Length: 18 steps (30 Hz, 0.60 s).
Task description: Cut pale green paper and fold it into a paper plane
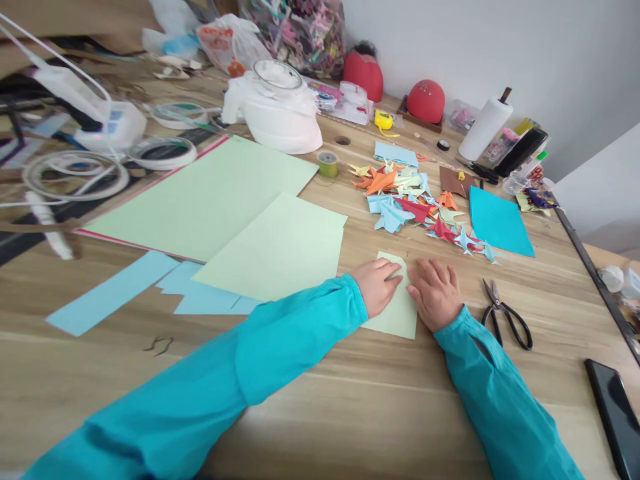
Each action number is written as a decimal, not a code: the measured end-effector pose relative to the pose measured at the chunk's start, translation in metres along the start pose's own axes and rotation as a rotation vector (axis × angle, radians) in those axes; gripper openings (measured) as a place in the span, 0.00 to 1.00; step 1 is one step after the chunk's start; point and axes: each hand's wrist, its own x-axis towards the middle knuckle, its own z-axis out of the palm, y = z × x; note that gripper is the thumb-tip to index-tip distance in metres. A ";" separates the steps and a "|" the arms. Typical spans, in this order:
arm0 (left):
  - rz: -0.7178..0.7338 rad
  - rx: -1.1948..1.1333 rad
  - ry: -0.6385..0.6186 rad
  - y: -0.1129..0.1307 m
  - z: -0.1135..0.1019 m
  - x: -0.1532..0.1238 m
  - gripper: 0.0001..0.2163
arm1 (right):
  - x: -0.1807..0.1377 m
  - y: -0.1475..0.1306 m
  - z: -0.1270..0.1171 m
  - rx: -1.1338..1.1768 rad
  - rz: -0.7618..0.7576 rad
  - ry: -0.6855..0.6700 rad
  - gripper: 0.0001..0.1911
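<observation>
A small pale green sheet of paper (395, 319) lies on the wooden table, its upper right corner slanted as if folded over. My left hand (376, 285) presses on it from the left, with fingers closed together and tips near the slanted corner. At the sheet's right edge is my right hand (437, 292), its thumb and forefinger at the paper and the other fingers curled over the table. Black-handled scissors (506, 313) lie partly spread to the right of my right hand. Folded paper figures (393, 212) in several colours lie heaped beyond both hands.
Larger pale green sheets (280, 247) overlap light blue strips (115, 292) to the left. A bright blue paper stack (500, 220) lies at right, a phone (614, 413) near the right edge. A thread spool (328, 164) and white-wrapped bundle (283, 123) stand behind.
</observation>
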 end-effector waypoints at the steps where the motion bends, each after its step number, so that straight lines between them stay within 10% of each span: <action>1: 0.005 0.000 0.003 0.000 -0.001 0.000 0.14 | -0.005 0.001 -0.003 0.001 0.004 -0.013 0.17; 18: 0.002 -0.024 -0.001 -0.002 0.004 0.001 0.13 | 0.015 -0.007 -0.004 -0.036 0.032 -0.085 0.18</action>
